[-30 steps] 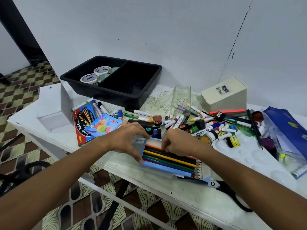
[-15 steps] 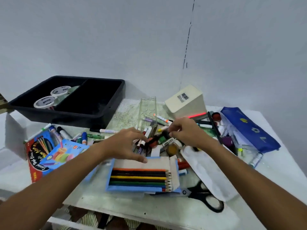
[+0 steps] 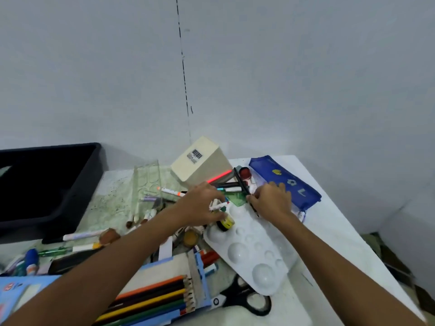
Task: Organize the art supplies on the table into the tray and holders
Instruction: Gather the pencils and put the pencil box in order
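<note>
Loose markers, pens and paint jars lie in a heap mid-table. My left hand reaches into the heap, and its curled fingers hold a white marker just above a small yellow paint jar. To its right, my right hand pinches a thin black stick that lies across other pens. The black tray stands at the left. A cream holder lies on its side behind the heap, and a clear holder lies beside it.
A white paint palette sits under my right forearm, black scissors below it. An open box of coloured pencils lies at the front. A blue pencil case lies at the far right near the table edge.
Both hands left the coloured pencil box and moved back and right into the heap. The view swung right, so the tray now sits at the left edge.
</note>
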The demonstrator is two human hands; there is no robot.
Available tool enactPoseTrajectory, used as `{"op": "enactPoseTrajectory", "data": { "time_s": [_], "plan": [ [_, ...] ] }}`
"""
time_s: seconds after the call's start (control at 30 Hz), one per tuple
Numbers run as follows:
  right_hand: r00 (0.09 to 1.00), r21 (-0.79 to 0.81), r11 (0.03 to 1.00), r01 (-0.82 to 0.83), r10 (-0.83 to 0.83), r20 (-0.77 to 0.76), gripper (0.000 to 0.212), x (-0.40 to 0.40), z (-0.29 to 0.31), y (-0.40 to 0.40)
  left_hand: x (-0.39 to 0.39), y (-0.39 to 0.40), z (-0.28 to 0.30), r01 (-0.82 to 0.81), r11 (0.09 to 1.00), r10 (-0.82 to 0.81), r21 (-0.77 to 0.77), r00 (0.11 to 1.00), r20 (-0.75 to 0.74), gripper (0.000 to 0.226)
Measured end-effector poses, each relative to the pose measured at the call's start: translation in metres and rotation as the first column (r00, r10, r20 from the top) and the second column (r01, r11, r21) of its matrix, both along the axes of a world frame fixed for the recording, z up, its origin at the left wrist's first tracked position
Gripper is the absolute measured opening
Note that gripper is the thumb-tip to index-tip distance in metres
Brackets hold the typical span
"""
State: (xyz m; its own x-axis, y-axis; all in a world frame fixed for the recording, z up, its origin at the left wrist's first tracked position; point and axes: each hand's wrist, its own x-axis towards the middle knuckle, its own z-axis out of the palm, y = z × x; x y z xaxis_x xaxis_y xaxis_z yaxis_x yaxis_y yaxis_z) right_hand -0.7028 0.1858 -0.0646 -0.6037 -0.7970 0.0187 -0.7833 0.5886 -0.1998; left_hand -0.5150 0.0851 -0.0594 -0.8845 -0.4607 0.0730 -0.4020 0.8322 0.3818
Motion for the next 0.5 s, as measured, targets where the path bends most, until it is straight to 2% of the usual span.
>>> {"op": "enactPoseTrajectory", "data": {
  "time_s": [0.17,0.27,0.33,0.43,0.5],
  "plan": [
    [0.999,-0.095,0.995,0.038,-0.036,0.024,0.016,-0.002,0.0,-0.004,-0.014,-0.002,-0.007,-0.023,1.0,0.024,0.014,0.995,-0.099,0.042],
    [1.0,-0.142,0.99,0.022,-0.022,-0.001,0.016,-0.009,0.005,-0.003,-0.019,-0.006,-0.011,-0.054,0.998,0.058,0.033,0.989,-0.133,0.04],
    [0.999,-0.192,0.981,0.029,-0.021,0.045,0.017,-0.015,0.008,-0.002,-0.023,-0.009,-0.014,-0.085,0.996,0.09,0.042,0.984,-0.156,0.038],
    [0.99,-0.367,0.93,0.032,0.02,0.139,0.016,-0.023,0.014,0.001,-0.03,-0.009,-0.015,-0.105,0.993,0.115,0.056,0.971,-0.209,0.032],
    [0.973,-0.522,0.85,0.065,0.062,0.221,0.012,-0.026,0.022,0.006,-0.037,-0.007,-0.013,-0.117,0.991,0.129,0.061,0.952,-0.277,0.033]
  ]
}}
